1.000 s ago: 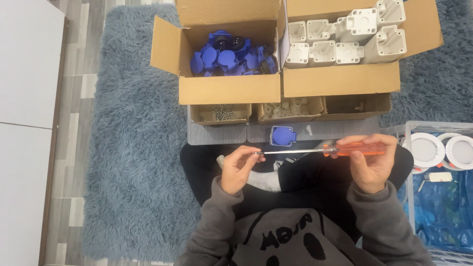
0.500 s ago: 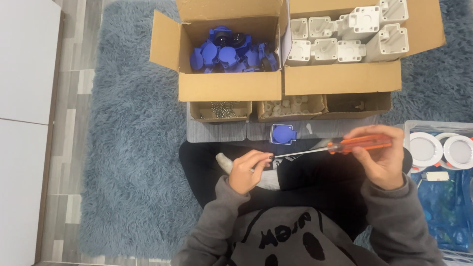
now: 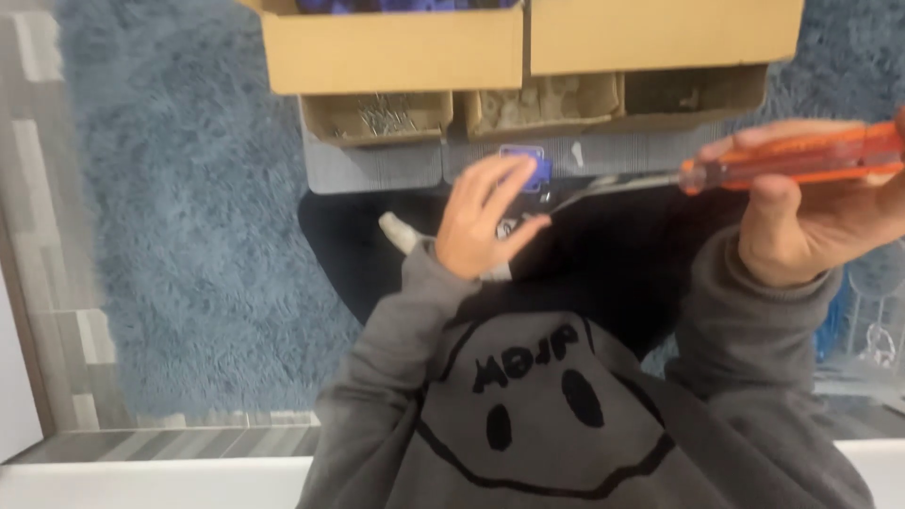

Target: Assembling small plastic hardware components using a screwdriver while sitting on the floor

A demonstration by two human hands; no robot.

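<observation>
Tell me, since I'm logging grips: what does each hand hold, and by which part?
The right hand grips the screwdriver by its orange handle. The left hand is open by the shaft's tip, holding nothing visible.

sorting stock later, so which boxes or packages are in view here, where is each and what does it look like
Left cardboard box: top centre, plain brown.
Right cardboard box: beside it, plain brown.
Three small open trays: in a row below the boxes, brown, small hardware inside.
No labels, signs or screens show.
</observation>
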